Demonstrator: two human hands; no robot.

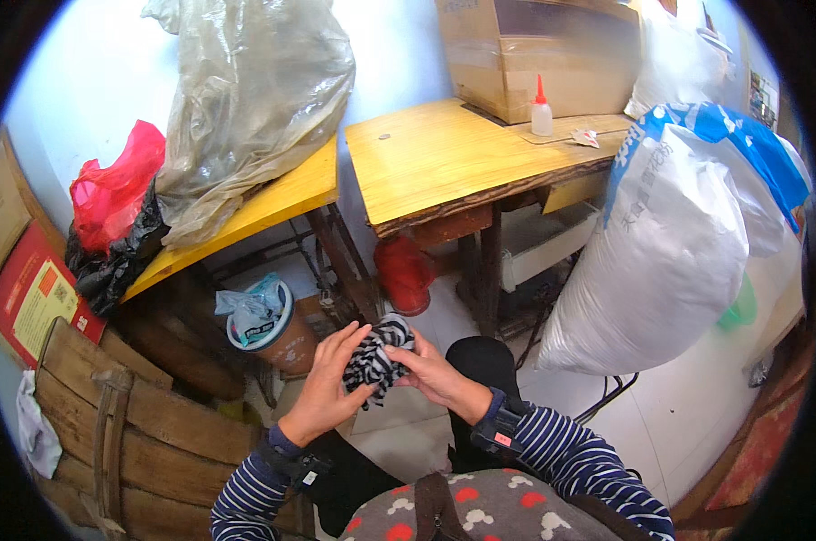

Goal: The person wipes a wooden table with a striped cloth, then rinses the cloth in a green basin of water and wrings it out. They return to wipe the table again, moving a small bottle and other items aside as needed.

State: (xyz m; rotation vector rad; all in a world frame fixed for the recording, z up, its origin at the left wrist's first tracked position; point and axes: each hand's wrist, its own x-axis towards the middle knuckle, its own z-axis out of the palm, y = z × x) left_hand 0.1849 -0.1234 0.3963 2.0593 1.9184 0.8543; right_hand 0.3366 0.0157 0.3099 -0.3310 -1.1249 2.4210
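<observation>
A bunched black-and-white striped piece of fabric (377, 358) is held between both hands above the lap. My left hand (330, 385) grips its left side, fingers along the top and thumb at the lower edge. On the right side, my right hand (435, 375) pinches it with the thumb on top; its other fingers are partly hidden. The exact kind of fabric item cannot be told. Both wrists wear dark straps over striped sleeves.
Ahead stand a yellow wooden table (462, 162) with a red-tipped plastic bottle (541, 115) and a cardboard box (556, 67). A full white woven sack (658, 270) is at right. A lined bin (283, 338) and wooden chair (158, 439) are at left.
</observation>
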